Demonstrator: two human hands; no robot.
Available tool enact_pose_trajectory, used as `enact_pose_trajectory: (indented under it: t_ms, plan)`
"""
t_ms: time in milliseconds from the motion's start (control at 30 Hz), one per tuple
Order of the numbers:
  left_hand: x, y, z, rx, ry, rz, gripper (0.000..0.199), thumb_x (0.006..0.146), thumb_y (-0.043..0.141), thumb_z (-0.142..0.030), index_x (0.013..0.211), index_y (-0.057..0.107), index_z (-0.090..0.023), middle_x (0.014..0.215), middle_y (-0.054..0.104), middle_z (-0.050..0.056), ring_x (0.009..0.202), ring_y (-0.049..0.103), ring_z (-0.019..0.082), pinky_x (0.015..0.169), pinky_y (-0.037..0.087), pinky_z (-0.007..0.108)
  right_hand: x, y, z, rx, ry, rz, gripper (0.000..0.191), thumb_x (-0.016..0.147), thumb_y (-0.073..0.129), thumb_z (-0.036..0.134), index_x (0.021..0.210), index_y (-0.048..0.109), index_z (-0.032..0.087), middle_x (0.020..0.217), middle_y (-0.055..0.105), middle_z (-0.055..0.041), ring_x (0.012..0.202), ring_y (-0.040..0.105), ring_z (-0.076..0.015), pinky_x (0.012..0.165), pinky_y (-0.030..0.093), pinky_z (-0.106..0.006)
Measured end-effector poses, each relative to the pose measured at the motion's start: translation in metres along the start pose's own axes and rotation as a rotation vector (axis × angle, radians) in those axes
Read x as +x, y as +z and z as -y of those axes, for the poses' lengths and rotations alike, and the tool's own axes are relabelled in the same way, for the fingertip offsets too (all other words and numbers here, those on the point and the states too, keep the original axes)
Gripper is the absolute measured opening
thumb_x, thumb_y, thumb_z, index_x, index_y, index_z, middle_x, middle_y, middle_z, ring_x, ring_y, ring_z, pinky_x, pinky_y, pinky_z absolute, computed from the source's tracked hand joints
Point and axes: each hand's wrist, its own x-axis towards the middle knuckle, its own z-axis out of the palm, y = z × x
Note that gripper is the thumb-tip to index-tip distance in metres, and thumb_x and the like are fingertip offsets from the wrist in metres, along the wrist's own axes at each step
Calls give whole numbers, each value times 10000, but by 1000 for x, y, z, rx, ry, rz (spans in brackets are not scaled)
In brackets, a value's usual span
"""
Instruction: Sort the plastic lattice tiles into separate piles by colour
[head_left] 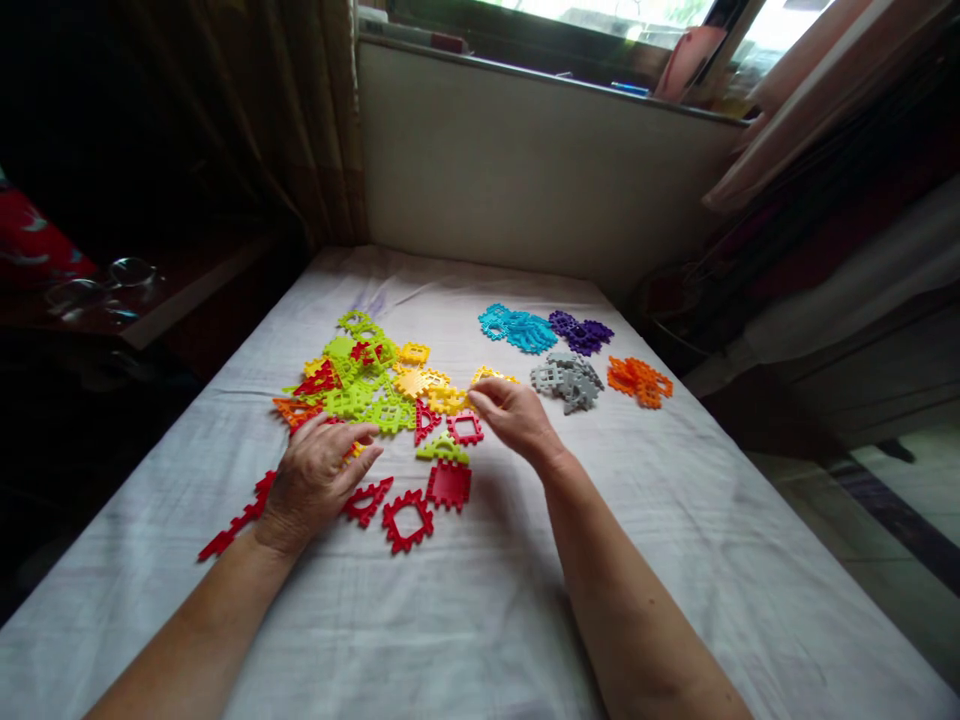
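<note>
My left hand [319, 475] rests over the near edge of a mixed pile, thumb and fingers apart. Under and beside it lie red toothed building pieces, among them a red triangle [369, 502], and a bit of yellow shows at the fingers. My right hand [514, 415] has its thumb and fingers pinched at the edge of a yellow toothed building piece [448, 401]. Lime-green pieces [360, 370] make up most of the pile. Nearer me are a red square frame [408, 522], a solid red square [450, 485] and a green triangle [442, 448].
Sorted heaps lie at the right: light-blue pieces [525, 330], purple pieces [581, 332], grey pieces [568, 381] and orange pieces [640, 381]. A white cloth [495, 620] covers the table, which meets a wall [510, 150]. Eyeglasses [131, 272] lie on a side surface.
</note>
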Motion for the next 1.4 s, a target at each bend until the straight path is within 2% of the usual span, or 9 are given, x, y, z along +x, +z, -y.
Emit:
enact_pose_trajectory:
  t_ms: [133, 233, 400, 500, 633, 800, 1067, 1233, 1400]
  plan:
    - [1, -9, 12, 76, 35, 115, 349, 922, 487, -521, 906, 725, -266, 895, 769, 38, 844, 688, 232, 992, 444, 457, 9, -39, -42, -54, 271, -247, 258, 830, 566, 377, 819, 734, 182, 707, 713, -14, 666, 623, -156, 641, 440, -246]
    - [1, -16, 21, 121, 39, 208, 322, 892, 508, -520, 890, 752, -309, 935, 766, 32, 915, 681, 269, 1026, 394, 532, 10, -52, -63, -79, 396, -344, 308, 821, 555, 421, 832, 742, 178, 737, 730, -30, 679, 632, -172, 631, 442, -255]
    - [-2, -23, 33, 175, 1, 210, 316, 864, 516, -539, 877, 768, -349, 1011, 757, 38, 999, 666, 291, 1083, 339, 577, 12, -40, -71, -94, 464, -311, 367, 847, 518, 456, 853, 758, 178, 804, 761, -49, 680, 654, -170, 648, 463, -254]
    - [-6, -25, 40, 203, -3, 217, 322, 834, 553, -582, 893, 766, -349, 1082, 742, 52, 1066, 647, 310, 1116, 311, 599, 12, -33, -67, -224, 494, -245, 367, 864, 508, 454, 808, 770, 202, 774, 760, -47, 682, 666, -177, 640, 448, -250]
    - [-10, -26, 45, 223, -2, 233, 355, 788, 598, -619, 920, 767, -337, 1162, 715, 84, 1141, 617, 364, 1108, 303, 659, 9, -36, -61, -420, 509, -162, 384, 886, 497, 487, 812, 786, 245, 792, 769, -47, 750, 683, -203, 642, 428, -256]
    - [-12, -23, 41, 235, 0, 261, 339, 784, 623, -570, 974, 758, -324, 1241, 685, 96, 1212, 581, 385, 1108, 303, 671, 8, -41, -57, -476, 519, -117, 358, 888, 505, 486, 921, 793, 277, 872, 780, -44, 842, 691, -232, 654, 416, -274]
    - [-14, -17, 36, 216, 36, 302, 344, 799, 597, -526, 1036, 740, -321, 1220, 701, 95, 1211, 586, 371, 1130, 254, 667, 7, -48, -51, -418, 508, -182, 318, 859, 530, 436, 925, 791, 269, 856, 779, -27, 835, 686, -215, 675, 426, -269]
    - [-6, -22, 27, 180, 49, 266, 305, 868, 512, -511, 938, 754, -338, 1014, 764, 47, 1024, 673, 295, 1159, 225, 611, 7, -53, -51, -323, 443, -244, 286, 846, 548, 391, 893, 782, 234, 782, 767, -28, 752, 686, -188, 674, 455, -258]
    - [5, -28, 11, 154, 27, 138, 401, 951, 408, -486, 883, 738, -268, 927, 775, 49, 914, 695, 256, 1052, 405, 500, 5, -38, -29, -193, 244, -154, 245, 883, 575, 337, 965, 765, 208, 827, 763, -32, 756, 683, -163, 711, 476, -251]
